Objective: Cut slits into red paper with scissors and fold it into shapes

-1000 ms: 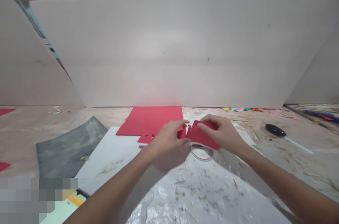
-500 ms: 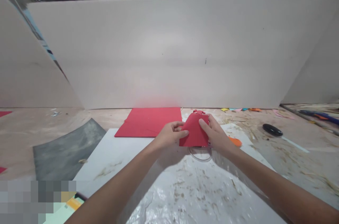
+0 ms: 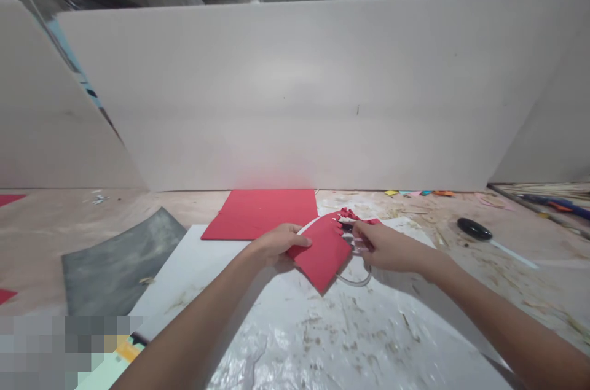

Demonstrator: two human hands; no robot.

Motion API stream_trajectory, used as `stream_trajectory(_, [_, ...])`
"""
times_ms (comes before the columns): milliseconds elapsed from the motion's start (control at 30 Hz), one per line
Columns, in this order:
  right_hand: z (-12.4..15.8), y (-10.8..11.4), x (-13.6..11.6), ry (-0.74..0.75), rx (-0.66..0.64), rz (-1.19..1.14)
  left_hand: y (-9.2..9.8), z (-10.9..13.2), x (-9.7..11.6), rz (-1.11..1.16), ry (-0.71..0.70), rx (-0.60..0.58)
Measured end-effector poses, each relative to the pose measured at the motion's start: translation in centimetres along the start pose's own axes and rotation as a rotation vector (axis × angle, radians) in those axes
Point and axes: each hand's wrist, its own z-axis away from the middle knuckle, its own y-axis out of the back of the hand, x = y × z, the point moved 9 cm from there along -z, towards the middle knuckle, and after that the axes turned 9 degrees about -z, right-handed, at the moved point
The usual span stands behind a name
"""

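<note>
A piece of red paper (image 3: 321, 253) hangs over the middle of the white sheet, its lower corner pointing towards me. Its right edge is jagged. My left hand (image 3: 281, 241) is closed on the paper's left side, thumb on top. Close to the jagged edge, my right hand (image 3: 385, 245) has its fingers bent together; a small dark thing shows at the fingertips, too hidden to name. Small red scraps (image 3: 349, 214) lie just beyond the fingers. Below the right hand is a clear ring (image 3: 354, 282), partly covered.
A larger red sheet (image 3: 265, 215) lies behind on the white sheet (image 3: 184, 279). To the left is a grey sheet (image 3: 120, 261). A black oval object with a pale handle (image 3: 474, 229) lies right. A white panel (image 3: 295, 95) stands behind.
The red paper has turned and moved slightly left and down. My right hand has let go of its right side and moved to the jagged edge. The orange piece is out of sight.
</note>
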Motion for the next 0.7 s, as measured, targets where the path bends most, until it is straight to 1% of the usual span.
stream_trajectory(67, [0.0, 0.6, 0.0, -0.007, 0.048, -0.107, -0.2, 0.1, 0.0, -0.010, 0.001, -0.023])
stream_trajectory(133, [0.0, 0.9, -0.5, 0.010, 0.070, -0.240, -0.6, 0.3, -0.1, -0.020, 0.001, -0.053])
stream_trajectory(200, [0.1, 0.9, -1.6, 0.051, 0.056, -0.352, -1.3, 0.5, 0.0, -0.033, -0.007, -0.109])
stream_trajectory(267, [0.3, 1.1, -3.1, 0.097, 0.050, -0.447, -1.9, 0.5, 0.6, -0.030, -0.067, -0.135])
stream_trajectory(300, [0.4, 1.2, -3.6, 0.115, 0.058, -0.489, -1.8, 0.4, 1.0, -0.020, -0.118, -0.115])
stream_trajectory(367, [0.4, 1.5, -4.2, 0.122, 0.071, -0.577, -0.9, 0.2, 2.1, 0.012, -0.227, -0.017])
stream_trajectory(433, [0.3, 1.5, -3.7, 0.087, 0.086, -0.684, 0.4, 0.0, 2.9, 0.035, -0.299, 0.095])
stream_trajectory(500, [0.1, 1.3, -2.9, 0.052, 0.081, -0.794, 1.5, -0.1, 3.1, 0.043, -0.329, 0.167])
stream_trajectory(600, [-0.1, 0.9, -2.0, 0.018, 0.051, -0.829, 2.4, 0.0, 3.1, 0.036, -0.338, 0.211])
stream_trajectory(700, [-0.1, 1.1, -1.7, 0.001, 0.059, -0.708, 2.5, 0.0, 2.9, 0.045, -0.346, 0.212])
